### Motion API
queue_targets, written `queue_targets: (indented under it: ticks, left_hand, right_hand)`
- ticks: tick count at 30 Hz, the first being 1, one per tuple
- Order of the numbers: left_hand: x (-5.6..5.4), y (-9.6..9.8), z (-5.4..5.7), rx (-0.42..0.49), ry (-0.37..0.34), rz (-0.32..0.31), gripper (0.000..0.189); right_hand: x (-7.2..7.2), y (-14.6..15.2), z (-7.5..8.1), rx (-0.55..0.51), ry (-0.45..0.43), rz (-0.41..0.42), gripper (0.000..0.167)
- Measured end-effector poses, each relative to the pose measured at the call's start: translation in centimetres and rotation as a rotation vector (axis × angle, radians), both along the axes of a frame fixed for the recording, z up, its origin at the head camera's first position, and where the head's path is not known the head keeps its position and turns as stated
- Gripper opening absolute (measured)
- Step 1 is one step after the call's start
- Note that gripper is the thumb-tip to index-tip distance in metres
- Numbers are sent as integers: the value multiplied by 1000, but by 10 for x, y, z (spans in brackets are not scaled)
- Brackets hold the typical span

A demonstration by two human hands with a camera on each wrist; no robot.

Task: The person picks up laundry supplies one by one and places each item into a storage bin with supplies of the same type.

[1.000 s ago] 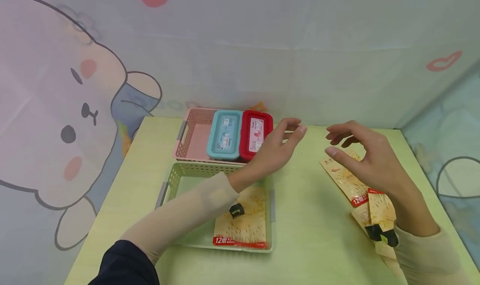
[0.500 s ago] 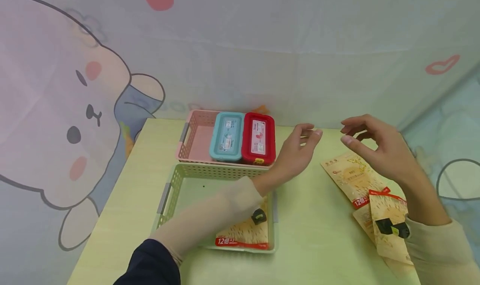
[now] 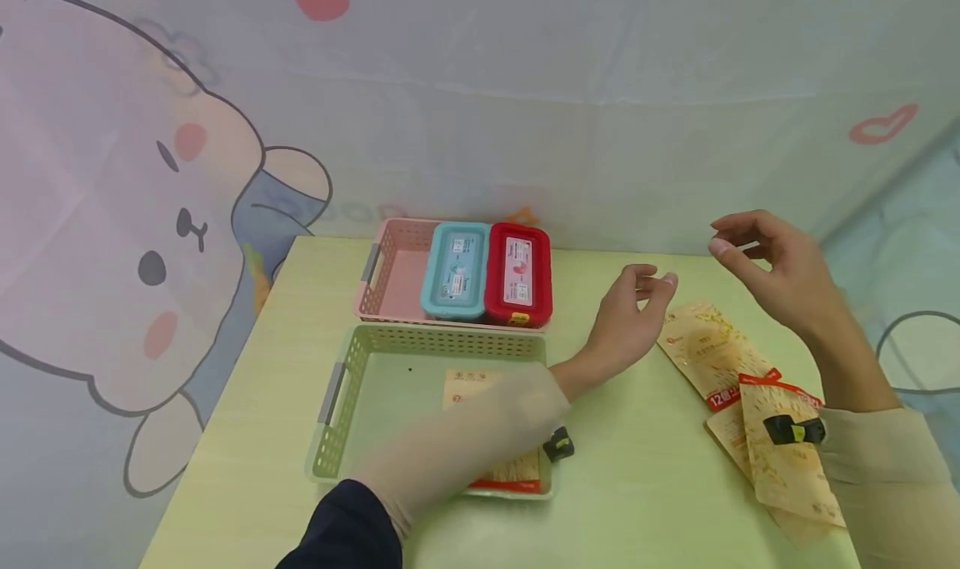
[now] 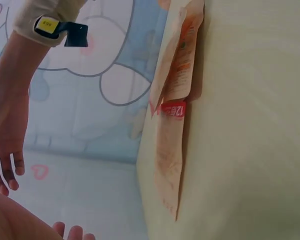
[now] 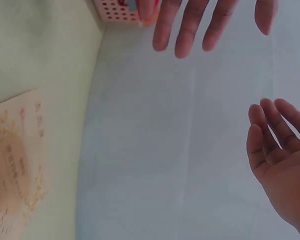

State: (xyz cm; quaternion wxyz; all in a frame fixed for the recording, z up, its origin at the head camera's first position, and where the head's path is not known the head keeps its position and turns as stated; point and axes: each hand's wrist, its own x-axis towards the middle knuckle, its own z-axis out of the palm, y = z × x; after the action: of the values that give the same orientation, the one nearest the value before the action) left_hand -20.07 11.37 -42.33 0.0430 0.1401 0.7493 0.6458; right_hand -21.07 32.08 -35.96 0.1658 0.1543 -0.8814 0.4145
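Here, in the head view, the left hand (image 3: 626,315) is hovering with loosely curled fingers beside the nearest pouch (image 3: 708,354), holding nothing; the right hand (image 3: 772,273) is hanging above the pouches, fingers apart and empty. I judge a careless reach could be sliding the overlapped pouches off the table (image 3: 637,469) edge. 1 pouch is lying in the green basket (image 3: 337,402). In the left wrist view, the pouches (image 4: 172,135) are lying flat, untouched. In the right wrist view, both hands' fingers (image 5: 190,30) are spreading in air.
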Motion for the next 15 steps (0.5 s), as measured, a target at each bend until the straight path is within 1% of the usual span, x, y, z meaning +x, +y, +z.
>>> queue_targets:
  ticks: [4,6,11,15]
  left_hand:
    - [3,10,-8,-33,-47,33,52]
    - [3,13,-11,-33,-83,55,52]
    - [-2,20,-15,16,-206,112,50]
    - [-4,26,-19,30,-298,148,49]
  right_hand:
    - [-5,8,-5,16,-19,-33,29]
    - [-8,12,-9,23,-30,-51,29]
    - [-14,26,-22,37,-81,-83,32]
    - [-16,34,-32,61,-121,-92,34]
